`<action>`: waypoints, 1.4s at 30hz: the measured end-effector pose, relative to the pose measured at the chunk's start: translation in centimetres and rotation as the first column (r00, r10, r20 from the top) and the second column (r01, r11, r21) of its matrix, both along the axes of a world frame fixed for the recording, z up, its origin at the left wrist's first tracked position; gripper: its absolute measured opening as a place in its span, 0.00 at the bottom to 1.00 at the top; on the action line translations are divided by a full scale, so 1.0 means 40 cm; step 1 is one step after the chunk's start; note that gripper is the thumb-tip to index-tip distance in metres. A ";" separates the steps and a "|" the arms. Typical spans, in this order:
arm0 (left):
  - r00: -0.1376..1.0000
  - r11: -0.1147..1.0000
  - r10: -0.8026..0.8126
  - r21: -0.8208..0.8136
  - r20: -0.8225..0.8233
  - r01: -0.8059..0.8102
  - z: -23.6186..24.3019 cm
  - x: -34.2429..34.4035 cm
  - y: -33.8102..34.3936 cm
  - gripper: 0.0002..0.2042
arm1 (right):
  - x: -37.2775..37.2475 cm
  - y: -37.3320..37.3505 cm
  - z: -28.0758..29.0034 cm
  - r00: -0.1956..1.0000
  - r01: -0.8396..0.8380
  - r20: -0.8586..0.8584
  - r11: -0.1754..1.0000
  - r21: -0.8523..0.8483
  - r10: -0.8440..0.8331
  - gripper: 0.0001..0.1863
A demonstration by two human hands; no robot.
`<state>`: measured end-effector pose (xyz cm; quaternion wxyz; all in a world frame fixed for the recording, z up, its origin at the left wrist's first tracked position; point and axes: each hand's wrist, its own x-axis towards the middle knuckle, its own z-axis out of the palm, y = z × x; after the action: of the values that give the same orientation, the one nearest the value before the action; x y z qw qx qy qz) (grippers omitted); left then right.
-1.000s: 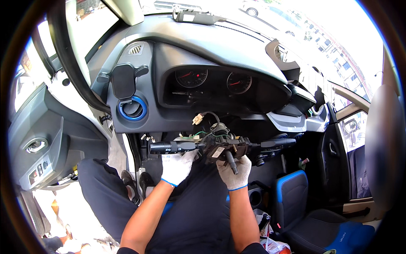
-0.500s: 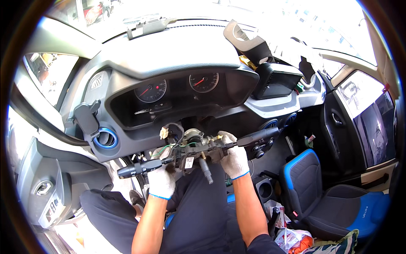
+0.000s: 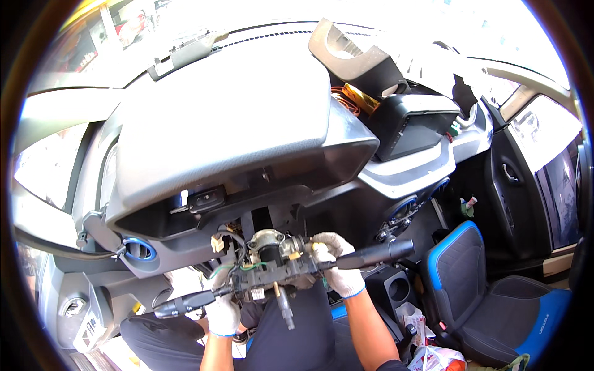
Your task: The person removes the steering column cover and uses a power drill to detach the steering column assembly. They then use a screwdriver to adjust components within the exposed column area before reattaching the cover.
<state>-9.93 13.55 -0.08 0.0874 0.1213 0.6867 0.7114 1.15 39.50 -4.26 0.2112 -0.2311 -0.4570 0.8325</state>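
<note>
A black steering column switch assembly [image 3: 266, 277], with its left stalk [image 3: 185, 304] and right stalk [image 3: 378, 253], sits around the bare steering column in front of my legs. The splined steering shaft [image 3: 284, 307] points toward me. My gloved left hand [image 3: 223, 315] grips the assembly from below at the left stalk's base; its fingertips are partly hidden behind it. On the other side, my gloved right hand [image 3: 340, 272] is closed around the right end, fingers bent over beside the right stalk. A metal lock housing [image 3: 266, 238] and a white connector [image 3: 217, 243] on wires lie just beyond.
A key fob [image 3: 207, 200] lies on the instrument cluster ledge. Atop the dash are a loose column cover [image 3: 356, 59] and a black-framed screen [image 3: 417, 123]. The passenger seat [image 3: 458, 272] is at right, with plastic bags [image 3: 436, 358] beside it.
The view has tilted and moved nearer the dash, so the gauges are now hidden and the assembly appears lower. Both hands stay on the assembly.
</note>
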 end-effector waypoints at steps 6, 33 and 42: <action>0.941 0.969 -0.053 0.246 0.335 -0.033 -0.102 -0.032 -0.023 0.16 | -0.019 0.017 -0.022 0.980 0.055 0.175 0.974 0.218 -0.094 0.18; 0.620 0.792 0.164 0.273 0.767 -0.547 -0.041 0.046 0.045 0.29 | 0.005 -0.035 0.125 0.961 -0.207 -0.256 0.891 -0.404 0.107 0.17; 0.715 0.843 0.020 0.373 0.699 -0.388 -0.080 0.045 -0.025 0.30 | -0.026 -0.055 0.171 0.991 -0.132 -0.086 0.891 -0.434 0.105 0.13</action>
<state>-8.11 12.54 -3.29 0.2121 -0.2045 0.4114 0.8625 0.12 37.31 2.59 0.1163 -0.2195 -0.2643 0.9319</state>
